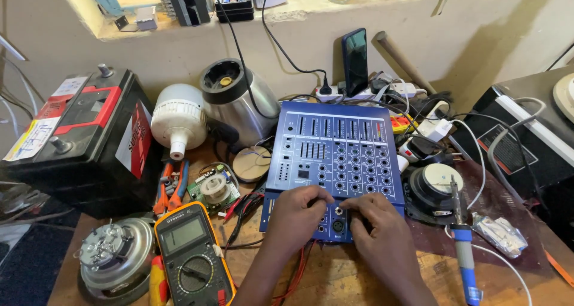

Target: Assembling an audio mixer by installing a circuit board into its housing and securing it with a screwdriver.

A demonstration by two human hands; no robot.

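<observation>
Both forearms rise from the bottom edge of the frame, just right of centre, and converge. The left hand [297, 213] lies palm down, fingers curled, knuckles up. The right hand [375, 219] sits just beside it, fingertips [345, 205] bent inward toward the left hand.

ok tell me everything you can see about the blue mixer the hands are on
The blue audio mixer is a flat metal-looking box lying on the wooden workbench, its panel facing up and sloping toward the wall. Rows of black knobs fill the right part, sliders and small faders sit near the top and middle, and sockets line the near strip. The left hand and right hand both rest on that near edge, fingers at the sockets. Red wires emerge beneath it.
</observation>
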